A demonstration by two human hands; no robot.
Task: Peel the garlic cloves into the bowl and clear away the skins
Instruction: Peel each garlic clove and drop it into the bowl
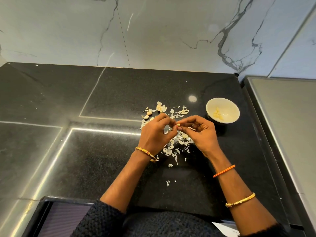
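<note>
- On the black speckled stone surface point(102, 151), far of my hands, I see a few small unpeeled garlic cloves point(148, 114) at the left edge of the litter; they look light and firm, best taken by the sides.
- My left hand point(154, 134) has its fingers curled, pinching one end of the small pale garlic clove point(178, 124) held between both hands above the surface.
- My right hand point(201, 132) pinches the other end. I judge a bared clove slick, so I'd grip it crosswise.
- The thin white papery skins point(177, 142) lie scattered beneath; they are featherlight and brittle, better swept than picked up.
- The round cream ceramic bowl point(229, 103) on the right holds peeled cloves point(218, 113).
</note>
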